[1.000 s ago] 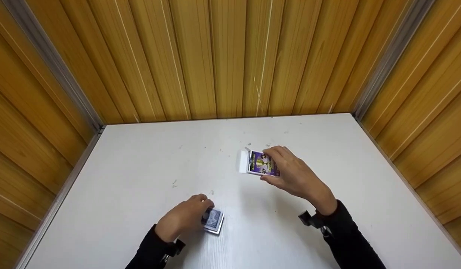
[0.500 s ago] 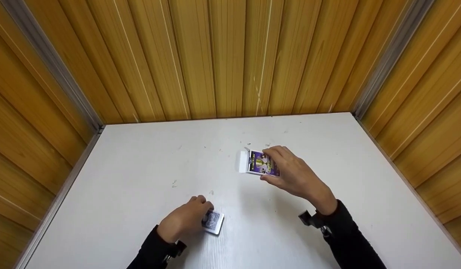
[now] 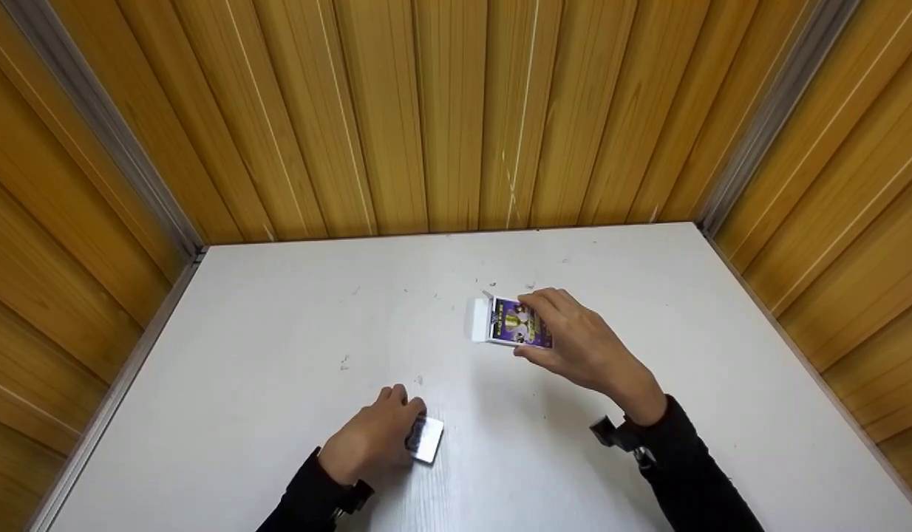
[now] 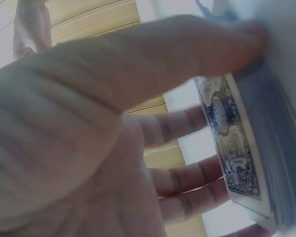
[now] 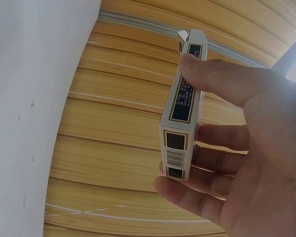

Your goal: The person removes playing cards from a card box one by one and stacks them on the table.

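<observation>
My left hand (image 3: 376,434) grips a deck of playing cards (image 3: 428,442) low over the front middle of the table, its thumb and fingers on opposite sides. In the left wrist view the deck's blue patterned back (image 4: 229,143) and its stacked edges show, with the thumb across one end. Farther back and to the right, my right hand (image 3: 585,343) holds a purple card box (image 3: 519,324) between thumb and fingers. The box's white end flap (image 3: 480,320) stands open, facing left. A barcode on the box's other end (image 5: 175,157) shows in the right wrist view.
Both hands are over a white table (image 3: 278,310) with a few small scuffs. Yellow wood-look panels (image 3: 456,118) wall it at the back and sides, with grey metal posts (image 3: 766,118) in the corners. Dark wrist mounts (image 3: 624,437) sit at the sleeves.
My left hand has shifted slightly to the right around the deck. The deck's top now looks white where its blue pattern showed before. My right hand and the box stay almost still.
</observation>
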`<state>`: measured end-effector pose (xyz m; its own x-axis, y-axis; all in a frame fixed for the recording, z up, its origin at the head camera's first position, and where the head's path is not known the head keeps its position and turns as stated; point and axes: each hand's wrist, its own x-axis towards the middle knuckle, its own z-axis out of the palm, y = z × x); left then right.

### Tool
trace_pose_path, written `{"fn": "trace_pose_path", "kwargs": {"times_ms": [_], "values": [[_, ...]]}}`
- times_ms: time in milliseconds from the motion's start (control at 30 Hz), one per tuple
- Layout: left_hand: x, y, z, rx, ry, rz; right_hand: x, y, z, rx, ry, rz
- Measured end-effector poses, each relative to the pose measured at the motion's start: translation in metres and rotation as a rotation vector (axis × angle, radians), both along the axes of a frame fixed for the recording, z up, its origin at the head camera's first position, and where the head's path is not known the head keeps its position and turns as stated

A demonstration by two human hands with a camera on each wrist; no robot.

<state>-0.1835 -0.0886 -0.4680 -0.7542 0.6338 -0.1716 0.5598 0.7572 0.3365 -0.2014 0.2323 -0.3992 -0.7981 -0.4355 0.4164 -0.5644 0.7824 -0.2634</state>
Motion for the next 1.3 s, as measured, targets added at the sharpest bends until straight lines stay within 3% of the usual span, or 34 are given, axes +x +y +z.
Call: {"fn": "trace_pose_path", "kwargs": {"times_ms": [233,467,733,867,1067,1167,1300], "values": [[0.001,0.004,-0.002,-0.068,0.008,0.029,0.000,-0.001,0.001,0.008,-0.010,0.002],[0.001,0.003,0.000,-0.089,0.030,0.018,0.000,-0.001,0.001,0.010,-0.014,-0.002],[0.000,0.000,0.000,-0.068,0.037,0.001,0.000,-0.002,-0.001,0.002,-0.021,0.000],[-0.002,-0.003,0.004,-0.036,-0.008,-0.005,-0.001,-0.002,-0.001,0.001,-0.012,0.007],[-0.008,-0.011,0.016,0.105,-0.126,0.088,-0.001,-0.003,-0.001,0.009,-0.019,0.004],[-0.011,-0.010,0.024,0.233,-0.035,0.121,-0.001,-0.004,-0.003,0.006,-0.016,0.015],[-0.012,0.001,0.032,0.526,0.170,0.124,0.001,-0.007,-0.006,0.018,-0.019,0.037]]}}
